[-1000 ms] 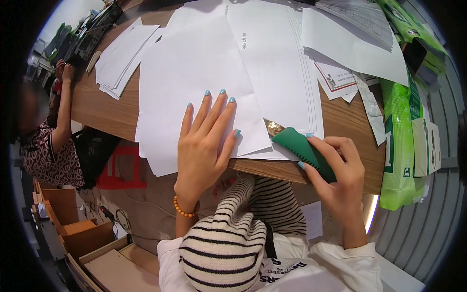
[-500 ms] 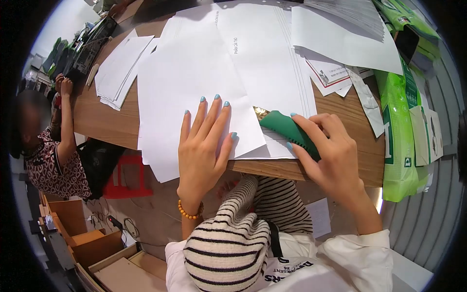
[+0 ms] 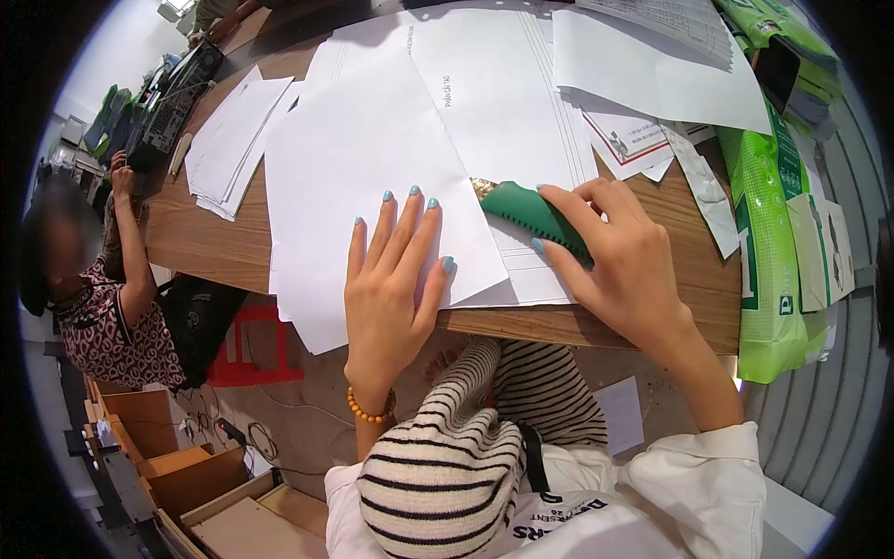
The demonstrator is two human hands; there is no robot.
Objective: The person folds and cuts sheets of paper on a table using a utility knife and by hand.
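A folded white sheet (image 3: 372, 140) lies over a large printed sheet (image 3: 503, 84) on the wooden table. My left hand (image 3: 391, 279) is flat on the folded sheet, fingers stretched out and apart. In my right hand (image 3: 619, 261) is a green utility knife (image 3: 535, 212), its ridged handle gripped between thumb and fingers. The knife's shiny gold-coloured front end touches the slanting right edge of the folded sheet; its tip is hidden there.
Loose papers (image 3: 233, 140) lie at the left, with more sheets (image 3: 652, 70) at the far right. A green plastic package (image 3: 768, 289) stands along the right side. Another person (image 3: 116, 298) sits at the left near a black computer case (image 3: 172, 107). Wooden drawers (image 3: 242, 522) are below left.
My right hand has moved the knife away from me and slightly left along the folded sheet's edge. My left hand stays flat in place. The person at the left has raised an arm a little.
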